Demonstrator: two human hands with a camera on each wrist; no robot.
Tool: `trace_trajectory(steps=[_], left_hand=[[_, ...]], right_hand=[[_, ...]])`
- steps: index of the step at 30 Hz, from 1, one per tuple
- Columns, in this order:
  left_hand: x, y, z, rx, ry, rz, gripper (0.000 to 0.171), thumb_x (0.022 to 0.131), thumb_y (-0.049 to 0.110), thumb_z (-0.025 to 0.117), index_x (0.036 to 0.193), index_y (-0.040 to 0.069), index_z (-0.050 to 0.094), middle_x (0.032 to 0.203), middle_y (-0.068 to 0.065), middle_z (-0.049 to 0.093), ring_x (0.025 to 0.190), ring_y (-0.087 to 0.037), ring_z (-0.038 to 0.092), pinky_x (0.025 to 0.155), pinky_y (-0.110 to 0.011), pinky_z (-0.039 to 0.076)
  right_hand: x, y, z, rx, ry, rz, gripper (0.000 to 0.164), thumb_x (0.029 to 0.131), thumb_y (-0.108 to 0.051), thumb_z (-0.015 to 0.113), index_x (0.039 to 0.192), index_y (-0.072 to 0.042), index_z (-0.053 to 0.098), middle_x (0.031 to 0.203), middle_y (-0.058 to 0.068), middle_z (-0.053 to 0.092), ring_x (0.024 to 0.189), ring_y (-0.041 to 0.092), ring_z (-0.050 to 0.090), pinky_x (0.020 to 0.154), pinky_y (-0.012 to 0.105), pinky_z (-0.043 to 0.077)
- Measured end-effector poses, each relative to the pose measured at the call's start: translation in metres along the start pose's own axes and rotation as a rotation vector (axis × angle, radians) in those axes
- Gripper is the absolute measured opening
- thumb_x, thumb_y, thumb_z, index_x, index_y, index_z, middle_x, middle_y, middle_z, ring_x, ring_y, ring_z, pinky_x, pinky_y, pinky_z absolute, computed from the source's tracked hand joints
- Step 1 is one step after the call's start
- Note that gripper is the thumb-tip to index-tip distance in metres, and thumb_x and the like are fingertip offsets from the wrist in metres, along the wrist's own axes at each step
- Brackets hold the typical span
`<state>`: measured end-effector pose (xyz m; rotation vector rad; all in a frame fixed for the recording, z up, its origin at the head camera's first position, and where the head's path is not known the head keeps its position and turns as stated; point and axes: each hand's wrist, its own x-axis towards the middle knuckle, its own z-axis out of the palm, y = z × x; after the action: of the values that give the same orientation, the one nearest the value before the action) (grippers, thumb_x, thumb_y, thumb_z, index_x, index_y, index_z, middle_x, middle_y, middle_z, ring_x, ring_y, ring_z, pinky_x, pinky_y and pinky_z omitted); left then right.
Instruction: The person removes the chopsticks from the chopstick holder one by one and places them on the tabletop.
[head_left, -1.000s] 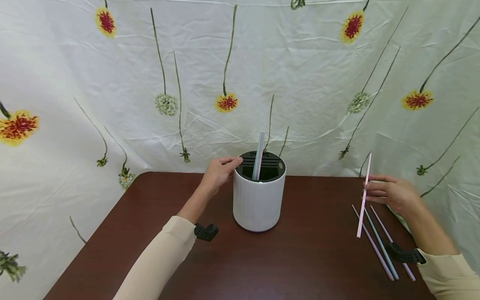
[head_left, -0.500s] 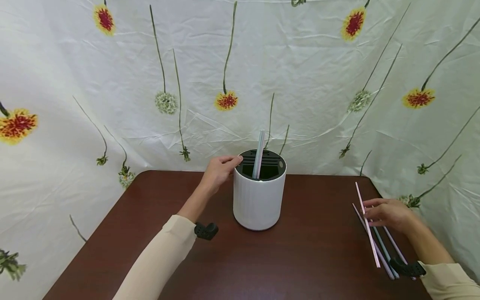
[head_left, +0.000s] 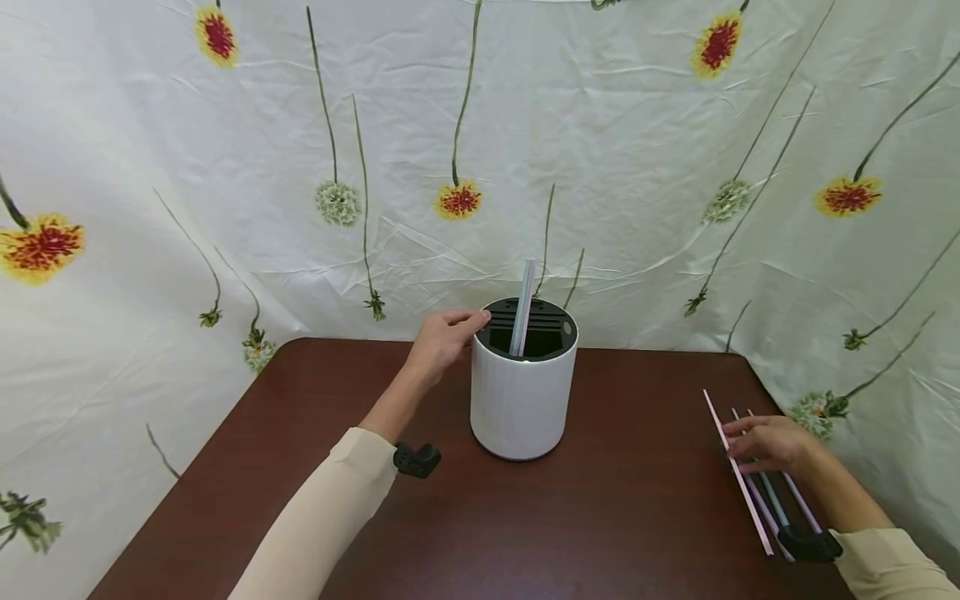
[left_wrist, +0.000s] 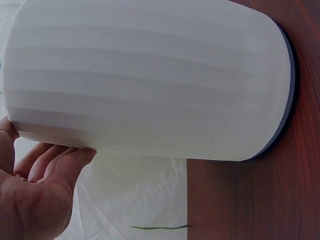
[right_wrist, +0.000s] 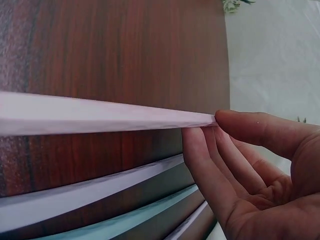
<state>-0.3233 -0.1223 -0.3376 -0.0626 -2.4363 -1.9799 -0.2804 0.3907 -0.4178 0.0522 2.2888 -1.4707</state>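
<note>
while the bin (head_left: 519, 408) is pinched at its rim by the left hand (head_left: 446, 343), thumb over the top edge and fingers bent against the outer wall, the pink stick (right_wrist: 100, 117) is gripped by the right hand (head_left: 776, 443) between thumb and fingertips. stick is held near the table's right edge, well apart from the bin; whether the table is touched by it can't be told. under and beside the right hand, a purple stick (right_wrist: 90, 191), a teal stick (right_wrist: 125, 222) and a lilac stick (right_wrist: 187, 223) are laid side by side on the table (head_left: 615, 500). bin is stood upright, topped by a black lid (head_left: 547, 315); a stick bundle (head_left: 522, 308) is seated in its opening, slightly tilted, count unclear. table is backed by a flower-print cloth (head_left: 600, 125).
</note>
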Motion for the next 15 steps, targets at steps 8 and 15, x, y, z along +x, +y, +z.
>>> trace_trajectory(steps=[8,15], left_hand=[[0.0009,-0.0004,0.0005,-0.005,-0.013,0.007,0.049,0.095,0.045,0.07,0.132,0.012,0.069,0.141,-0.007,0.061,0.132,-0.027,0.057,0.109,-0.047,0.049],[0.0001,0.0001,-0.0001,0.0,-0.015,0.013,0.048,0.096,0.044,0.07,0.132,0.013,0.069,0.141,-0.007,0.062,0.131,-0.026,0.058,0.107,-0.044,0.051]], right_hand=[[0.0009,0.0056,-0.0015,-0.041,0.001,0.011,0.054,0.093,0.001,0.062,0.137,0.024,0.041,0.103,0.007,0.071,0.093,0.016,0.069,0.08,0.041,0.062],[0.0017,0.0085,-0.0005,-0.034,0.002,0.012,0.052,0.092,0.001,0.062,0.135,0.024,0.044,0.101,0.006,0.072,0.092,0.015,0.068,0.08,0.04,0.062]])
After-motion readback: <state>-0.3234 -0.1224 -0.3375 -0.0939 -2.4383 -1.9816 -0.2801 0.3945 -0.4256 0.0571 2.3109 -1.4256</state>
